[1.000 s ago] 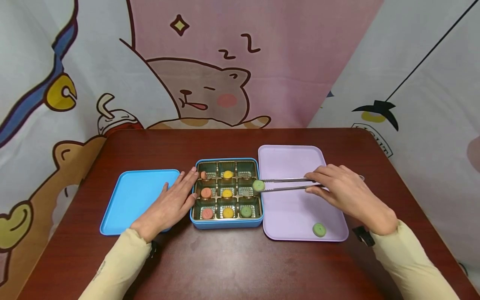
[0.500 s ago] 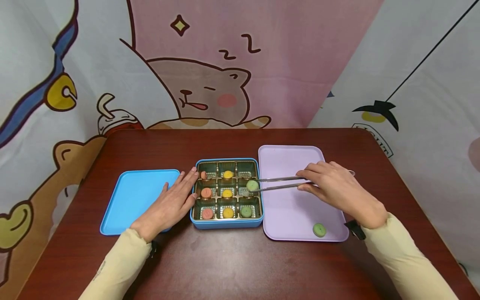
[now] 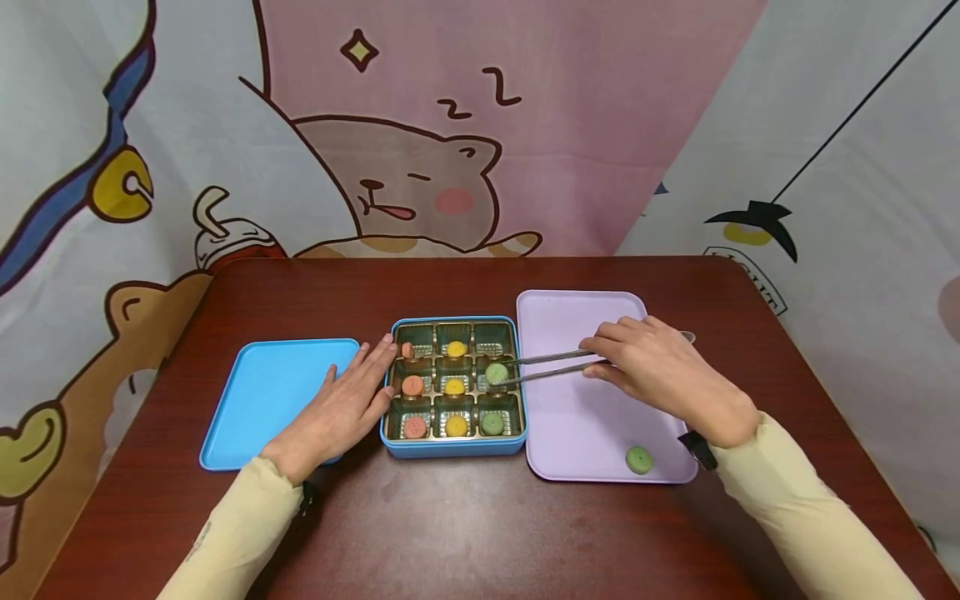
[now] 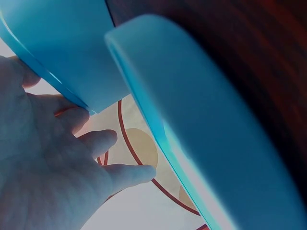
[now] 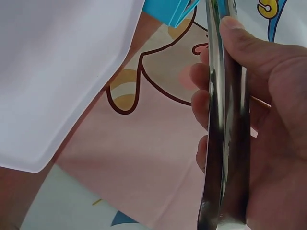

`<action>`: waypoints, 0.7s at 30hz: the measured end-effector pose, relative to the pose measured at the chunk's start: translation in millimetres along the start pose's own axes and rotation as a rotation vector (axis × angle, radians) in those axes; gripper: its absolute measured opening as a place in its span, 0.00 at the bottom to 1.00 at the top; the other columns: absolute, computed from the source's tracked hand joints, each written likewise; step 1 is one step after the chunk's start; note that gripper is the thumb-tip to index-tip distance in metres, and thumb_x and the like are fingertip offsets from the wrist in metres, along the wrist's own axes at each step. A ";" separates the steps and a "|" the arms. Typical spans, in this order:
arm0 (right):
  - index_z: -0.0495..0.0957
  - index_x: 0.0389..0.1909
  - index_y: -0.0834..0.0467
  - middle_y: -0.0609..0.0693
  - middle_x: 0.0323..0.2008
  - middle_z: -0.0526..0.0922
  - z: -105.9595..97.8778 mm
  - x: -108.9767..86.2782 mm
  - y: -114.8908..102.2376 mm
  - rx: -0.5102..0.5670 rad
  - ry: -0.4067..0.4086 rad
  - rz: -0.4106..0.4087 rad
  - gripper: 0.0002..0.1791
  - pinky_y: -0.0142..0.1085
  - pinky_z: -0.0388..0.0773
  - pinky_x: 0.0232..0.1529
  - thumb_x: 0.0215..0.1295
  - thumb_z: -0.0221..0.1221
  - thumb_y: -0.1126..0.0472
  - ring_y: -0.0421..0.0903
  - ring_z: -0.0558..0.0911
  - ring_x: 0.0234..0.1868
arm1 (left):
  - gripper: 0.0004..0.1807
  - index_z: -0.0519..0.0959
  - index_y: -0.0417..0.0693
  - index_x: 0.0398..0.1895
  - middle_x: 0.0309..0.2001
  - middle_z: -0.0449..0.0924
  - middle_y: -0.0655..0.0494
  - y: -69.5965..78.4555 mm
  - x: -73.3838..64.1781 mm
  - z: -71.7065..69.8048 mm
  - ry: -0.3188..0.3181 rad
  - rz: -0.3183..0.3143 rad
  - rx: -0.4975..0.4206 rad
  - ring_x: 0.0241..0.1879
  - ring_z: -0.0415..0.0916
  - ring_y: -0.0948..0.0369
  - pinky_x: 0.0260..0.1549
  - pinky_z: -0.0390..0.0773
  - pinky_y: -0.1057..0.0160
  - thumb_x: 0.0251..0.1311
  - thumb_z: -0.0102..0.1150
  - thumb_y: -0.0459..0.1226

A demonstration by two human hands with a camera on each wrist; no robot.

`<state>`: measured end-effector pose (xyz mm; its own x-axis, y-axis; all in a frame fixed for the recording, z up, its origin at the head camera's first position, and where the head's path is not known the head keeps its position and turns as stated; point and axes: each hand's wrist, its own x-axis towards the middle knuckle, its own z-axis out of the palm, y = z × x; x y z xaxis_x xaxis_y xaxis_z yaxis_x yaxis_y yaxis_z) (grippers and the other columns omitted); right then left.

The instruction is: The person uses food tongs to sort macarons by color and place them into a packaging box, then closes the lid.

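Note:
My right hand (image 3: 663, 362) holds metal tongs (image 5: 223, 124) over the purple tray, thumb on one arm and fingers on the other. The tong tips flank a green cookie-like disc (image 3: 497, 374) in the right middle compartment of the blue box (image 3: 453, 450); whether they still squeeze it I cannot tell. My left hand (image 3: 337, 408) rests with straight fingers against the box's left side. Inside the box, orange discs (image 3: 413, 385) fill the left column and yellow discs (image 3: 455, 387) the middle one. Another green disc (image 3: 492, 423) lies in the front right compartment.
One more green disc (image 3: 639, 460) lies near the front edge of the purple tray (image 3: 581, 321), right of the box. A blue lid (image 3: 262, 400) lies on the brown table (image 3: 450, 525) at the left, partly under my left forearm.
My right hand has moved left with the tongs, carrying the green disc from the box's right rim into the right middle compartment. The left hand has stayed still.

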<state>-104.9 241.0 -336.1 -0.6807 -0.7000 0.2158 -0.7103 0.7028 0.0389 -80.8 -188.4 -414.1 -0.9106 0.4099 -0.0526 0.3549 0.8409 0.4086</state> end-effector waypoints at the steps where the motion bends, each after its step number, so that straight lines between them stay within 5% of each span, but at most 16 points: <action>1: 0.88 0.46 0.57 0.46 0.36 0.83 -0.6 1.3 -0.4 -0.004 -0.002 -0.003 0.17 0.42 0.74 0.35 0.58 0.76 0.53 0.47 0.80 0.36 | 0.35 0.47 0.52 0.85 0.84 0.40 0.57 0.1 0.0 -0.2 -0.002 0.000 -0.001 0.82 0.41 0.45 0.70 0.46 0.25 0.82 0.42 0.49; 21: 0.87 0.40 0.54 0.46 0.32 0.82 -10.5 27.6 -14.9 -0.150 -0.024 -0.055 0.14 0.43 0.74 0.33 0.56 0.77 0.54 0.49 0.81 0.33 | 0.35 0.47 0.52 0.85 0.84 0.40 0.57 0.5 -0.3 -0.4 -0.005 -0.002 0.002 0.82 0.40 0.45 0.69 0.46 0.24 0.82 0.42 0.49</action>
<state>-111.2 212.5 -320.5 -0.6470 -0.7396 0.1857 -0.7132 0.6731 0.1960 -80.4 -188.3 -413.4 -0.9103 0.4099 -0.0576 0.3536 0.8424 0.4066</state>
